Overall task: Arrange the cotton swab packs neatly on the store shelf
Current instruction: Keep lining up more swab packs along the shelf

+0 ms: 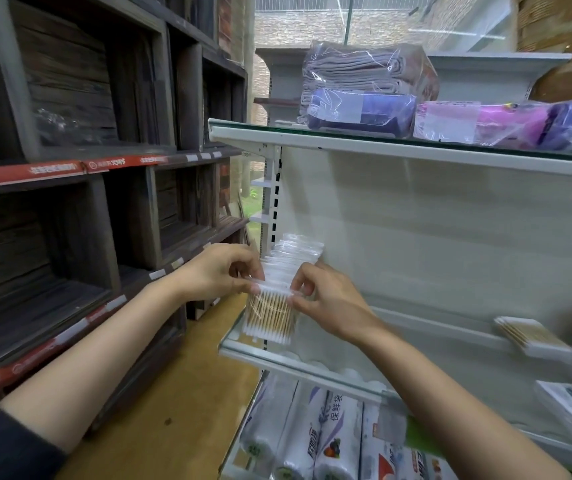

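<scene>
head view: both hands pinch the clear top edge of the front cotton swab pack (270, 317), which stands upright at the left end of the white shelf (298, 367), first in a row of packs (293, 256) running to the back panel. left hand (220, 271) fingers clamp its left corner, right hand (326, 301) fingers its right corner. more swab packs (526, 332) lie loosely near the shelf's right edge.

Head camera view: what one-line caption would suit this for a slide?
Left hand and right hand pinch the front cotton swab pack upright in a row at the white shelf end.
</scene>
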{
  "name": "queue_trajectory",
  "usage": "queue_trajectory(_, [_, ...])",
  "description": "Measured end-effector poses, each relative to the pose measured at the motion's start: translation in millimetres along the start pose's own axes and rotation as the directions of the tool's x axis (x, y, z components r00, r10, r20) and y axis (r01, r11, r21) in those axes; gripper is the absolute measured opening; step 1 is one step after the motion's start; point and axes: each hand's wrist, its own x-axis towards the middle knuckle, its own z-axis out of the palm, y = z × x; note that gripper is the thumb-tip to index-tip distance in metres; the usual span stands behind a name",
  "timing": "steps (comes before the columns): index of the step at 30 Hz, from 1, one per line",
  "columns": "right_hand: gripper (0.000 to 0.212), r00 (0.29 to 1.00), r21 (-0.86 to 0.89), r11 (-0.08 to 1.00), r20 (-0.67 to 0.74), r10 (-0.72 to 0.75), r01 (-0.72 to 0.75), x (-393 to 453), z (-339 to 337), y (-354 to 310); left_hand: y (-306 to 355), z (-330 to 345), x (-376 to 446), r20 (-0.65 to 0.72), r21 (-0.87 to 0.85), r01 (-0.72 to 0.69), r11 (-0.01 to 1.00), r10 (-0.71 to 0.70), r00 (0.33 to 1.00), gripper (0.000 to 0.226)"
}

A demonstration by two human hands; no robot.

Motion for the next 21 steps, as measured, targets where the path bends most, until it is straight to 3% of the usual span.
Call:
queue_trajectory(5, [0.015,1.000,0.004,1.000,0.026,0.009,-0.009,0,-2,-4,6,-2,3,-0.010,0.057,0.016,0.998,-0.016,1.000,0.010])
queue_trajectory(12, [0.024,0.999,0.035,0.999,0.030,-0.019,0.018,-3,-6,5,13,2,5,-0.033,-0.062,-0.005,0.998,0.003,0.999,0.010])
queue_trajectory(21, [0.027,0.997,0.160,0.987,0.071,0.007,-0.019,-4,-22,20,20,3,11,-0.010,-0.044,0.006,0.999,-0.007,1.000,0.015])
